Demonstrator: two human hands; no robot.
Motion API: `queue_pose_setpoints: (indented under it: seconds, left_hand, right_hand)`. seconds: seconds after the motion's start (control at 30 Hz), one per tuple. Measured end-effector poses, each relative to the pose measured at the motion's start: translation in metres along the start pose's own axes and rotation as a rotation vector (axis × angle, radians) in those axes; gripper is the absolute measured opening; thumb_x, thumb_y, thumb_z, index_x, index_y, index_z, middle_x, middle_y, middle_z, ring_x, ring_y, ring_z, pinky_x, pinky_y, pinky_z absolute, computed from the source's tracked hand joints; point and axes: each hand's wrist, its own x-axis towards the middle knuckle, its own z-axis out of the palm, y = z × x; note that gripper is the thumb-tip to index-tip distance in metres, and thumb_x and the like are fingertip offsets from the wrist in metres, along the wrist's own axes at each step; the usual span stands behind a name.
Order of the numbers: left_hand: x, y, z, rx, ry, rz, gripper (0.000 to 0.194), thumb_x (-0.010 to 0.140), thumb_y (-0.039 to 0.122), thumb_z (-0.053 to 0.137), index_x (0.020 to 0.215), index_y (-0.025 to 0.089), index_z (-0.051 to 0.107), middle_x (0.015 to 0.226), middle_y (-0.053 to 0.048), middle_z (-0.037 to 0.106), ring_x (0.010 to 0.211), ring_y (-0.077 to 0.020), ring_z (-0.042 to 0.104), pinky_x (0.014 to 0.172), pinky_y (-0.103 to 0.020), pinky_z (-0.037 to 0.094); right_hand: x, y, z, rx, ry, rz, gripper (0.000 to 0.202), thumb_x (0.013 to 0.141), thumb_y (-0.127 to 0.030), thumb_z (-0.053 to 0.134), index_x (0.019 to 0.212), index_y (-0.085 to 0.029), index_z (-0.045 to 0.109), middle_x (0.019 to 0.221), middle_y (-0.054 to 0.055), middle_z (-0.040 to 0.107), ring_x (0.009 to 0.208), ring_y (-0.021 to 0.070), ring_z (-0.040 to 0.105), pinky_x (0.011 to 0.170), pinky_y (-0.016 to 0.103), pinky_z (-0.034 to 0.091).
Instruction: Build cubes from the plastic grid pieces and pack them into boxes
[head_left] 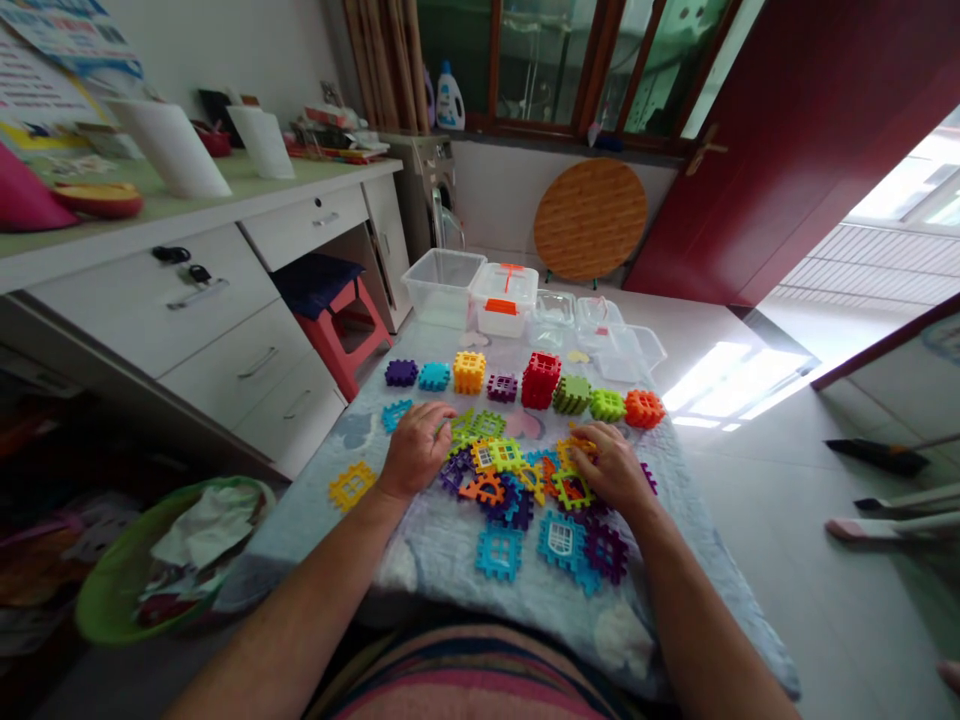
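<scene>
My left hand (416, 452) is curled at the left edge of a loose pile of notched plastic building pieces. Its fingertips are beside a green piece (465, 428), and whatever they may hold is hidden. On the right of the pile, the bent fingers of my right hand (613, 462) are on a yellow notched piece (571, 455), partly covering it. Between the hands lie a yellow-green window piece (506, 455), an orange piece (482, 488) and several purple and blue ones. Nearer to me are a blue square piece (499, 553) and a purple piece (606, 552).
Behind the pile, a row of colour-sorted stacks includes a red stack (541, 380) and an orange stack (645, 408). Clear plastic boxes, one with an orange-latched lid (506, 298), stand at the cloth-covered table's far end. A yellow piece (352, 486) lies apart at left.
</scene>
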Motion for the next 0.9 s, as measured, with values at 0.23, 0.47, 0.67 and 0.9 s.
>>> queue_pose_setpoints:
  seconds: [0.23, 0.47, 0.67, 0.9]
  left_hand:
    - [0.000, -0.002, 0.003, -0.007, -0.118, 0.011, 0.026, 0.086, 0.018, 0.044, 0.098, 0.017, 0.067, 0.104, -0.008, 0.071, 0.101, -0.0228, 0.063, 0.093, -0.040, 0.050]
    - [-0.001, 0.002, 0.002, -0.049, -0.170, 0.021, 0.020, 0.085, 0.019, 0.048, 0.095, 0.017, 0.065, 0.099, -0.008, 0.069, 0.096, -0.0215, 0.063, 0.089, -0.037, 0.051]
    - [-0.002, 0.001, 0.003, -0.144, -0.150, -0.015, 0.018, 0.085, 0.019, 0.048, 0.093, 0.017, 0.063, 0.097, -0.007, 0.066, 0.084, -0.0187, 0.062, 0.081, -0.033, 0.051]
    - [-0.002, -0.002, 0.004, -0.155, -0.061, -0.022, 0.018, 0.085, 0.020, 0.046, 0.090, 0.017, 0.063, 0.094, -0.006, 0.065, 0.085, -0.0191, 0.062, 0.082, -0.033, 0.050]
  right_hand:
    - [0.000, -0.002, 0.003, -0.007, -0.022, -0.014, 0.021, 0.085, -0.023, 0.052, 0.100, -0.019, 0.066, 0.095, 0.009, 0.065, 0.093, 0.0256, 0.058, 0.088, 0.042, 0.048]
    - [-0.001, -0.001, 0.004, -0.010, -0.020, -0.032, 0.023, 0.085, -0.023, 0.053, 0.102, -0.017, 0.067, 0.101, 0.011, 0.065, 0.096, 0.0265, 0.057, 0.091, 0.044, 0.046]
    - [0.000, -0.008, 0.002, -0.028, -0.038, -0.077, 0.025, 0.084, -0.027, 0.058, 0.106, -0.018, 0.067, 0.109, 0.010, 0.067, 0.102, 0.0281, 0.054, 0.094, 0.047, 0.042]
    - [0.017, -0.044, 0.006, 0.039, -0.266, -0.231, 0.043, 0.082, -0.026, 0.063, 0.124, -0.020, 0.059, 0.123, 0.009, 0.064, 0.114, 0.0289, 0.049, 0.098, 0.047, 0.039]
